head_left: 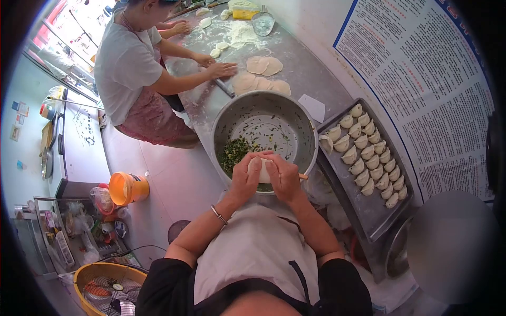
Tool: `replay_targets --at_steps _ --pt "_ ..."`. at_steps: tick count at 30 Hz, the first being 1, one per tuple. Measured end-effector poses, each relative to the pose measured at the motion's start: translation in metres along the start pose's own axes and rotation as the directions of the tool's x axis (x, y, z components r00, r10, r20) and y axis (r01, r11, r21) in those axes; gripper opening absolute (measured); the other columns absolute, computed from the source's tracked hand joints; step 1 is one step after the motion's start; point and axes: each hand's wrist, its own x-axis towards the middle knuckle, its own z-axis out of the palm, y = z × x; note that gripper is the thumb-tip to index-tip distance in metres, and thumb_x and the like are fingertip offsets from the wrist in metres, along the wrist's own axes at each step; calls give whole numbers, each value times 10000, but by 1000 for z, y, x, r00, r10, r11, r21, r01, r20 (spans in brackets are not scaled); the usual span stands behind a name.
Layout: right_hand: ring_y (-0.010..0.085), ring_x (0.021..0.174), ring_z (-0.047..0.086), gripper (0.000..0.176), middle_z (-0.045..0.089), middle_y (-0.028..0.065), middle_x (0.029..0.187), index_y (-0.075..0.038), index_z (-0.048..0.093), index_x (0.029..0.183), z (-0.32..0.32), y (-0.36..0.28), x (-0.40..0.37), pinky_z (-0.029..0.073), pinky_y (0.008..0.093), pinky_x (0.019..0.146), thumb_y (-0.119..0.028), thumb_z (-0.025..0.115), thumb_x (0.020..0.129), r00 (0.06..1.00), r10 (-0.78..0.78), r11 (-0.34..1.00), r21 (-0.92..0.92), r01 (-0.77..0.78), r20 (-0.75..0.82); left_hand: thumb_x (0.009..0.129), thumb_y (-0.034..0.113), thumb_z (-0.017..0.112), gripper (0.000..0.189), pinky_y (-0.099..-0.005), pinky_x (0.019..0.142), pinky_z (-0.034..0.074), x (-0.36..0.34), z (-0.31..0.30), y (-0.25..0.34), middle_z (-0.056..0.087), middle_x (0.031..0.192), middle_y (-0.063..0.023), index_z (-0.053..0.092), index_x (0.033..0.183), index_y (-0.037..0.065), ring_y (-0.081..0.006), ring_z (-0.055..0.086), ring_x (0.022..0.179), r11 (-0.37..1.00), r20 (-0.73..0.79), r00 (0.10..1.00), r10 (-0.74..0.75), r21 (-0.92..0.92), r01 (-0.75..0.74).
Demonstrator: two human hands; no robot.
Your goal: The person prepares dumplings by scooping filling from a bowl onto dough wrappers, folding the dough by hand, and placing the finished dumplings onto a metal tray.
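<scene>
My left hand (244,176) and my right hand (284,176) are closed together around a pale dough dumpling (264,173), thumbs pressing on it from both sides. They are at the near rim of a large metal basin (217,118). Chopped green filling (235,152) is heaped at the basin's left, with bits scattered over its bottom. A wooden handle (303,176) shows just right of my right hand; its other end is hidden. To the right, a dark metal tray (377,224) holds rows of shaped dumplings (363,141).
Across the steel table (311,68), a co-worker (129,73) uses a rolling pin (225,87). Flat dough rounds (263,65) lie beyond the basin, near a white scraper (312,108). Flour (242,34) covers the far end. An orange bucket (138,187) and a fan (113,297) stand at left.
</scene>
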Motion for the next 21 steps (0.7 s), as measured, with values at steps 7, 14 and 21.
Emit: replay_targets --at_steps 7,14,21 --pt "357 665 659 172 658 158 752 -29 654 987 0 8 -10 514 430 588 -137 521 1003 993 -106 957 -276 89 -47 1069 213 384 294 -406 691 518 -1 17 -4 675 842 -189 580 1029 -2 -314 672 744 954 -41 997 62 294 -47" --pt "328 667 669 166 655 157 744 -40 635 1067 -26 23 -23 540 408 603 -174 574 991 997 -74 877 -478 48 -35 1067 230 387 299 -389 784 512 7 37 -21 659 943 -185 568 1101 -6 -299 668 868 971 114 990 -84 233 56" --pt "243 1116 623 603 625 148 1236 -29 443 1425 -70 74 -69 494 362 939 -216 703 913 850 527 793 370 -484 -20 1060 262 417 440 -355 1145 288 38 81 -26 445 1443 -158 433 1422 12 -232 394 1368 993 435 896 -90 -36 117"
